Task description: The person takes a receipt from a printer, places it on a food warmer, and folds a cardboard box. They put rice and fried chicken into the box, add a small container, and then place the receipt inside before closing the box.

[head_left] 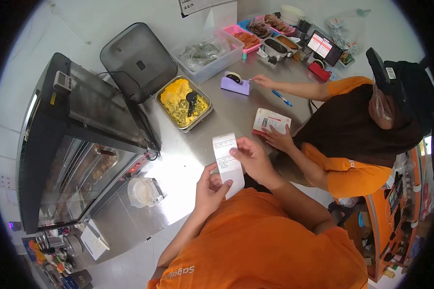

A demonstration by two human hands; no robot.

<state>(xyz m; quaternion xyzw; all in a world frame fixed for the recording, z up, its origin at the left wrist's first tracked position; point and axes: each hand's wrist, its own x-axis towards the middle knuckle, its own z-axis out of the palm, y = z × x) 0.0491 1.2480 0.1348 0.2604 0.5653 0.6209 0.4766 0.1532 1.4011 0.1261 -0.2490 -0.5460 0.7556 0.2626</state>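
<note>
A white printed receipt (230, 174) is stretched between my two hands in front of my orange shirt. Its upper end curls back a little, and lines of small print run across it. My left hand (210, 191) pinches the lower left edge, thumb on top. Higher up, my right hand (253, 160) grips the right edge with its thumb over the paper. Beyond my hands, on the metal counter (217, 113), a metal tray (184, 129) holds yellow and green food with a black utensil (191, 101) lying in it.
A glass-fronted warming cabinet (106, 139) stands at the left. On the right, a co-worker (352, 115) touches a purple tape dispenser (236, 85) and a white box (273, 119). A plastic bin (207, 70) stands at the back; a clear container (142, 192) sits near the cabinet.
</note>
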